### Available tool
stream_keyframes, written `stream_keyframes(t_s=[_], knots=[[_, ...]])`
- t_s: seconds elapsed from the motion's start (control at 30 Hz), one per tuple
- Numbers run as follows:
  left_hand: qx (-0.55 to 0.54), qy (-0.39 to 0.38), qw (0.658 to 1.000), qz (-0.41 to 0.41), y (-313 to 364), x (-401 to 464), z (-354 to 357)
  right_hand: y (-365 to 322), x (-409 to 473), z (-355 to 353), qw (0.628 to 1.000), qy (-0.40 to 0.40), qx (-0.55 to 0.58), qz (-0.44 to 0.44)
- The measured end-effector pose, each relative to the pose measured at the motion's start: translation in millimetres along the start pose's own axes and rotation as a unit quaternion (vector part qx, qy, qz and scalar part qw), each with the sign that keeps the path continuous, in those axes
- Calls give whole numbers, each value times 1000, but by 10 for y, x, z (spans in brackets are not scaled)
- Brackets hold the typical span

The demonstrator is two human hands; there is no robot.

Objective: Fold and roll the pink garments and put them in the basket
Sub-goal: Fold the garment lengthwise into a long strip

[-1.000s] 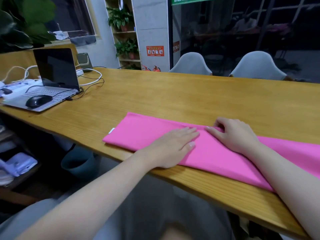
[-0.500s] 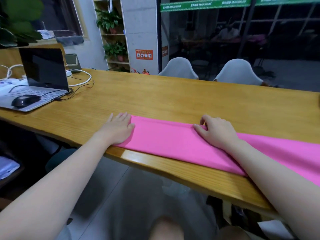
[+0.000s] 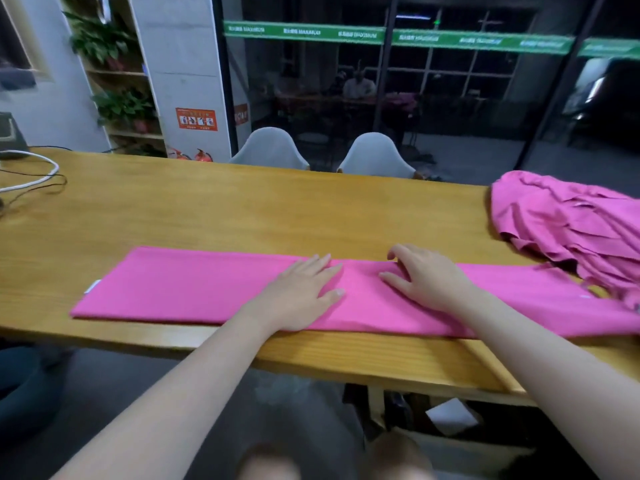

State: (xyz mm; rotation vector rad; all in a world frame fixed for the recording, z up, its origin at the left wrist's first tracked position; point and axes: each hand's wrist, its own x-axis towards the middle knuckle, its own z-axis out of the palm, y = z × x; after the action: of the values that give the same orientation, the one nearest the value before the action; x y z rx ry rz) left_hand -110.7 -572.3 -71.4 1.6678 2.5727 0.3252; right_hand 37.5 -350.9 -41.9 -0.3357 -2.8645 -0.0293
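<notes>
**Both hands flat on the folded pink strip**

Head view: A long, flat-folded bright pink fabric garment (image 3: 194, 289) lies lengthwise along the near edge of the yellow-brown wooden table (image 3: 242, 209), its left end squared off with a small white tag at the corner. The left hand (image 3: 301, 296) rests palm-down on the middle of the strip, fingers straight and together, pointing right and slightly away; its grip is open, pressing the cloth and holding nothing. The right hand (image 3: 426, 282) lies just beside it on the same strip, fingers spread and slightly bent with the tips on the fabric, thumb toward the left hand; it too holds nothing that can be seen. The two hands are close but apart.

At the far right of the table sits a crumpled heap of more pink garments (image 3: 571, 226), its lower edge touching or overlapping the strip's right end. A white cable (image 3: 38, 174) loops on the table's far left. Two pale grey moulded chairs (image 3: 270, 148) stand behind the table.
</notes>
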Motion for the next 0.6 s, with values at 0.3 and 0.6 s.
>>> stream_keyframes(t_s=[0.3,0.6], knots=[[12,-26,1000,-5,-581,-409,-164,-427,-17,264,994,59,87,16],[8,-26,999,-32,-761,-706,-309,-653,18,223,987,34,151,31]])
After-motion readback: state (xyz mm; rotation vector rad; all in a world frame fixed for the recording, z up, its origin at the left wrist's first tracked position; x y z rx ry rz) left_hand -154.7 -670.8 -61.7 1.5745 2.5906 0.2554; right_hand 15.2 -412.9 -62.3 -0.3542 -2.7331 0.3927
